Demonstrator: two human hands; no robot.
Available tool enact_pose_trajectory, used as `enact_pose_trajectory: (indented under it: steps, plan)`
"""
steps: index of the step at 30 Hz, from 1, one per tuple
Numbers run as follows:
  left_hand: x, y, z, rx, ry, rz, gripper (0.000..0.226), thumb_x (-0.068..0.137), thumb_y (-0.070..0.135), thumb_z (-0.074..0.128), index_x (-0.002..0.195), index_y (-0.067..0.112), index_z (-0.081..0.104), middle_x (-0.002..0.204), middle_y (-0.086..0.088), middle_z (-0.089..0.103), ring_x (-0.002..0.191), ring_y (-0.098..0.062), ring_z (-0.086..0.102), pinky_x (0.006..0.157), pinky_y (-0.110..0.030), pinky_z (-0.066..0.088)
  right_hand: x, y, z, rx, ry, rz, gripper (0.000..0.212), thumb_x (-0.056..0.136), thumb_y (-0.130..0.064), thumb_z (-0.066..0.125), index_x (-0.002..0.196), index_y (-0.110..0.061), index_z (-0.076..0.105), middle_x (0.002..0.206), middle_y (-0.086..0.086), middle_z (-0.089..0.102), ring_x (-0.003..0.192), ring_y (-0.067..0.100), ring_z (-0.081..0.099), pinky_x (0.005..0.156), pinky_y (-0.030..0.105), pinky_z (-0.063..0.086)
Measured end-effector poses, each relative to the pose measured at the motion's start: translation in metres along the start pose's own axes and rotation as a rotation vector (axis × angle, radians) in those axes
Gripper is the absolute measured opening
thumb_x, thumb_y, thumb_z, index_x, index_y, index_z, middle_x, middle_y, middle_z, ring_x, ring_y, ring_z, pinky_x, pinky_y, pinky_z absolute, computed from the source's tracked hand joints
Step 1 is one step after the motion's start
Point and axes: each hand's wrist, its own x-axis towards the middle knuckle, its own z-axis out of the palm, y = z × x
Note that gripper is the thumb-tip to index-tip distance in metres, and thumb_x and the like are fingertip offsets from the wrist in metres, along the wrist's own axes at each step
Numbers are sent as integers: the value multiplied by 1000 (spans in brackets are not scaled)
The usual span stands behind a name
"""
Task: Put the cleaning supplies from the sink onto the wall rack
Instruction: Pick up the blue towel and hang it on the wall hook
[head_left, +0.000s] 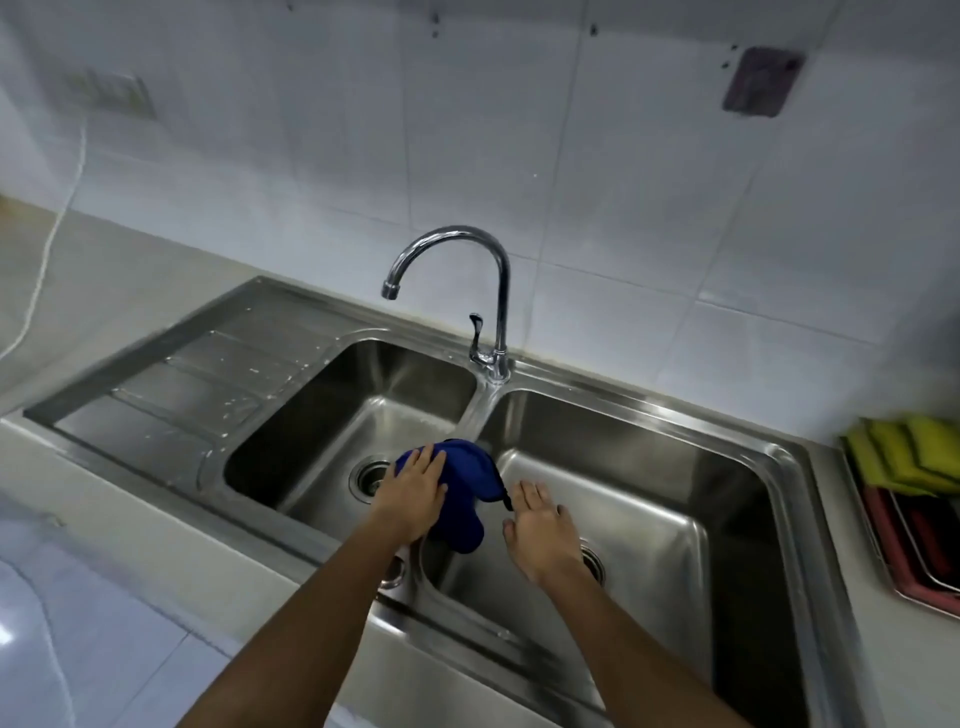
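Blue cloth (465, 488) is what we have in hand: a soft, microfibre-looking rag draped over the divider (470, 415) between the two basins of the stainless steel double sink (779, 457), with its lower end hanging down on the near side. Our left hand (413, 493) lies flat on its left part, fingers spread and pressing rather than pinching, so we would not call it a grip yet. Our right hand (540, 535) hovers open over the right basin, palm turned inward just beside the cloth's right edge and not clearly touching it.

We judge the cloth to be light and limp, with no stiffness to hold a shape; if it is wet, which we cannot tell from here, it will be heavier and may drip. It will sag from wherever we take it, so a bunched pinch near the middle or along the top fold on the divider should lift it cleanly. A small dark loop or tag (505, 500) seems to show at its right edge, and that could serve for hanging, though it is too small to be sure.

No wall rack is in view; we see only the tiled wall (519, 130), the chrome faucet (467, 275) and, at the far right, a stack of yellow-green cloths (906, 457) over a pink tray (914, 587).
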Motion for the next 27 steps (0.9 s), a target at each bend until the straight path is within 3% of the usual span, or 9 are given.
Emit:
enact_pose_trajectory:
  steps: [3, 5, 8, 13, 15, 18, 20, 24, 27]
  plan:
    - [0, -4, 10, -13, -42, 7, 57, 104, 30, 25, 155, 15, 3, 164, -4, -2, 152, -21, 6, 123, -42, 12, 14, -13, 12, 114, 20, 76, 50, 98, -30, 35, 146, -16, 29, 140, 9, 49, 125, 27, 49, 102, 39, 41]
    - [2, -7, 16, -3, -38, 11, 58, 103, 29, 25, 155, 15, 1, 164, -4, -4, 152, -22, 5, 122, -42, 14, 23, -22, 19, 274, 14, 209, 38, 97, -30, 36, 129, -14, 48, 120, 14, 63, 106, 31, 60, 91, 38, 48]
    - [5, -11, 21, 8, -9, 25, 59, 102, 29, 27, 155, 15, 3, 164, -4, -2, 151, -21, 9, 122, -41, 19, 38, -34, 22, 633, -45, 437, 42, 100, -36, 31, 105, -8, 62, 115, 18, 66, 103, 33, 61, 91, 37, 49]
    - [3, -18, 26, -23, -8, 31, 61, 102, 30, 29, 155, 17, 2, 164, -4, -1, 151, -21, 11, 122, -39, 20, 66, -44, 22, 1548, 70, 760, 43, 99, -35, 43, 129, -6, 53, 130, 14, 60, 115, 30, 55, 101, 39, 40]
    - [3, -20, 25, -50, -18, 33, 62, 102, 30, 29, 155, 18, 0, 164, -4, -2, 151, -21, 11, 122, -39, 20, 73, -44, 15, 1718, 128, 754, 35, 99, -27, 47, 129, -8, 53, 128, 12, 61, 121, 30, 56, 102, 41, 40]
    - [4, -21, 18, -86, -20, 31, 61, 102, 30, 29, 155, 18, 2, 164, -3, 1, 149, -23, 18, 120, -39, 24, 73, -46, -2, 1779, 207, 616, 15, 100, -17, 47, 106, -11, 58, 111, 11, 62, 97, 25, 63, 90, 33, 46]
    - [5, -19, 12, -132, 0, 15, 59, 102, 30, 30, 155, 18, 8, 164, -2, 8, 146, -25, 25, 118, -40, 27, 73, -47, -14, 1726, 258, 533, 18, 99, -14, 48, 83, -13, 57, 97, 10, 61, 81, 18, 59, 76, 25, 47]
    - [12, -11, -4, -203, 137, 14, 49, 102, 30, 32, 148, 15, 30, 150, -6, 41, 129, -27, 49, 107, -42, 41, 76, -50, -41, 1557, 347, 315, 24, 98, -14, 48, 77, -15, 58, 82, 3, 58, 88, 20, 51, 85, 29, 42]
    - [21, 5, -27, -410, 299, -37, 39, 103, 29, 29, 137, 18, 44, 130, -10, 62, 113, -29, 61, 97, -43, 49, 73, -55, -80, 1401, 437, 142, 26, 99, -17, 47, 75, -19, 57, 77, 1, 57, 75, 15, 52, 77, 29, 42]
